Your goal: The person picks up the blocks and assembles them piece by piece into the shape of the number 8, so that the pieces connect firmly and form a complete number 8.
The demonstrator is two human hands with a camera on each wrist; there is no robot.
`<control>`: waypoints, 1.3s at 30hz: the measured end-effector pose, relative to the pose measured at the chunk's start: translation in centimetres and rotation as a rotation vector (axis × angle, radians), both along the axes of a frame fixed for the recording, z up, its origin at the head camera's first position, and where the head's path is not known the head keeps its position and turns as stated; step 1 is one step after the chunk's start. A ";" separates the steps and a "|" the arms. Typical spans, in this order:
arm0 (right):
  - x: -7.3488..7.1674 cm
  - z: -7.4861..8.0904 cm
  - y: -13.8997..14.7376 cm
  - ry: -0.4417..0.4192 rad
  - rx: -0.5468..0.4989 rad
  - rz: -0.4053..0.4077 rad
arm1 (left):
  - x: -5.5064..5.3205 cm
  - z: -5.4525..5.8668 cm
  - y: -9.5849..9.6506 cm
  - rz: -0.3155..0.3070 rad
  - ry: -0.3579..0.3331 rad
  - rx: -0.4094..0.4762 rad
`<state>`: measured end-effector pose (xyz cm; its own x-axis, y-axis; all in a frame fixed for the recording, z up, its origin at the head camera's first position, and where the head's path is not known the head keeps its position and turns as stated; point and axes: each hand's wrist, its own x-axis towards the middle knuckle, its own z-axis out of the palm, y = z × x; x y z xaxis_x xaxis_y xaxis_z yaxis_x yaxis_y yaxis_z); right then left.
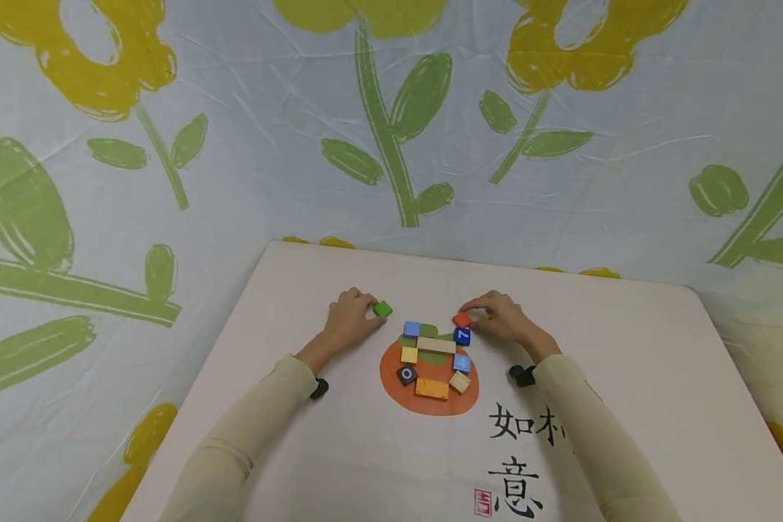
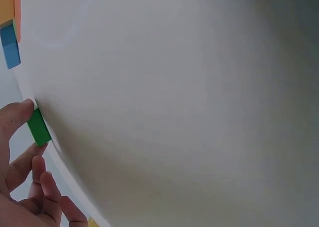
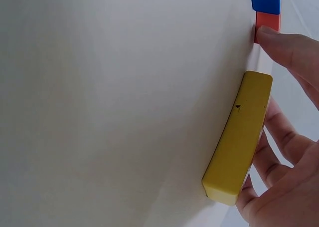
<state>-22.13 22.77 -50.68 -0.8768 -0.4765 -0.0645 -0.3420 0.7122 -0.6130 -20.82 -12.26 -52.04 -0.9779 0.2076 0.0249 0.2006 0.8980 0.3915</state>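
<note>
My left hand [image 1: 351,317] pinches a small green block [image 1: 383,309] between thumb and a finger, beyond the upper left of a block arrangement. In the left wrist view, the thumb sits on one end of that block and a fingertip on the other. Across from it, my right hand [image 1: 504,317] pinches a red block [image 1: 462,320] just behind a dark blue block marked 7 [image 1: 462,336]. A long yellow block [image 3: 239,137] lies beside the right hand's other fingers, mostly hidden in the head view. A light blue block [image 1: 412,330] stands at the arrangement's upper left corner.
An orange, pumpkin-like print [image 1: 391,384] on the pale table lies under a ring of several blocks, including a long beige block [image 1: 436,346] and an orange block [image 1: 432,389]. Black characters [image 1: 514,487] mark the table's near side. A flowered cloth [image 1: 248,145] hangs behind.
</note>
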 end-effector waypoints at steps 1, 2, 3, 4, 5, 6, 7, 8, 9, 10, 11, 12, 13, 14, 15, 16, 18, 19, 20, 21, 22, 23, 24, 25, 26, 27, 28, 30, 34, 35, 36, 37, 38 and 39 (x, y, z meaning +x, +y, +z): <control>0.0 0.0 0.0 0.004 0.004 0.001 | 0.0 0.0 0.0 0.003 -0.002 0.012; 0.0 -0.1 0.0 0.008 0.006 0.004 | 0.0 0.0 0.1 0.004 -0.004 0.026; 0.0 -0.1 0.0 0.014 0.010 0.008 | 0.0 0.1 0.1 0.003 -0.006 0.042; 0.0 -0.2 0.1 0.019 0.013 0.013 | -0.1 0.1 0.2 0.002 -0.007 0.060; 0.0 -0.2 0.1 0.025 0.014 0.016 | -0.1 0.1 0.2 -0.002 -0.006 0.078; 0.0 -0.2 0.1 0.026 0.011 0.014 | -0.2 0.2 0.3 -0.009 -0.005 0.090; 0.0 -0.2 0.1 0.028 0.009 0.014 | -0.3 0.2 0.3 -0.017 -0.004 0.099; 0.0 -0.2 0.1 0.028 0.005 0.016 | -0.4 0.2 0.4 -0.026 -0.002 0.107; 0.0 -0.2 0.1 0.027 0.000 0.014 | -0.5 0.3 0.4 -0.036 -0.002 0.112; 0.0 -0.2 0.1 0.025 -0.002 0.012 | -0.6 0.3 0.5 -0.046 -0.002 0.112; 0.0 -0.2 0.1 0.023 -0.004 0.010 | -0.7 0.3 0.5 -0.057 -0.004 0.113; 0.0 -0.2 0.1 0.021 -0.005 0.009 | -0.8 0.4 0.6 -0.068 -0.009 0.114; 0.0 -0.1 0.1 0.019 -0.004 0.009 | -0.9 0.4 0.7 -0.079 -0.015 0.112; 0.0 -0.1 0.1 0.018 -0.003 0.009 | -1.0 0.5 0.7 -0.090 -0.021 0.110; 0.0 -0.1 0.1 0.018 -0.002 0.008 | -1.1 0.5 0.8 -0.102 -0.031 0.105; 0.1 -0.1 0.2 0.019 0.001 0.008 | -1.2 0.6 0.9 -0.116 -0.040 0.102; 0.0 -0.1 0.2 0.021 0.004 0.008 | -1.4 0.6 1.1 -0.142 -0.060 0.099; 0.0 -0.1 0.2 0.022 0.004 0.008 | -1.6 0.6 1.2 -0.155 -0.068 0.095; 0.0 -0.1 0.2 0.023 0.003 0.009 | -1.6 0.6 1.3 -0.168 -0.075 0.095; 0.0 -0.1 0.2 0.025 0.003 0.010 | -1.8 0.6 1.3 -0.183 -0.080 0.096; 0.0 -0.1 0.2 0.025 0.001 0.011 | -1.9 0.6 1.4 -0.198 -0.081 0.099; 0.0 -0.1 0.2 0.026 0.000 0.012 | -2.0 0.6 1.5 -0.212 -0.083 0.101; 0.0 -0.1 0.1 0.025 -0.002 0.012 | -2.0 0.7 1.6 -0.228 -0.082 0.106; 0.0 -0.1 0.1 0.024 -0.004 0.011 | -2.1 0.6 1.7 -0.241 -0.082 0.109; 0.0 0.0 0.1 0.023 -0.005 0.010 | -2.2 0.7 1.8 -0.257 -0.084 0.115; 0.0 0.0 0.0 0.024 -0.004 0.010 | -2.3 0.7 1.8 -0.270 -0.086 0.121; 0.0 0.0 0.0 0.024 -0.004 0.008 | -2.3 0.6 1.9 -0.283 -0.088 0.122; 0.0 0.0 0.0 0.026 0.000 0.010 | -2.5 0.6 2.1 -0.304 -0.095 0.132; 0.1 0.0 0.0 0.029 0.005 0.011 | -2.7 0.4 2.4 -0.343 -0.110 0.133; 0.1 0.0 0.0 0.029 0.006 0.011 | -2.8 0.4 2.5 -0.352 -0.114 0.134; 0.1 0.0 0.0 0.028 0.007 0.009 | -2.8 0.4 2.5 -0.362 -0.117 0.130; 0.1 0.0 0.0 0.028 0.008 0.007 | -2.9 0.3 2.5 -0.372 -0.119 0.126; 0.1 0.0 0.0 0.027 0.008 0.005 | -3.0 0.3 2.6 -0.384 -0.120 0.125; 0.1 0.0 0.0 0.023 0.010 0.002 | -3.0 0.2 2.6 -0.392 -0.122 0.123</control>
<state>-22.05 22.76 -50.68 -0.8771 -0.4778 -0.0493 -0.3572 0.7174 -0.5981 -23.84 -9.68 -51.80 -0.8226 0.5673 -0.0384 0.4632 0.7079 0.5332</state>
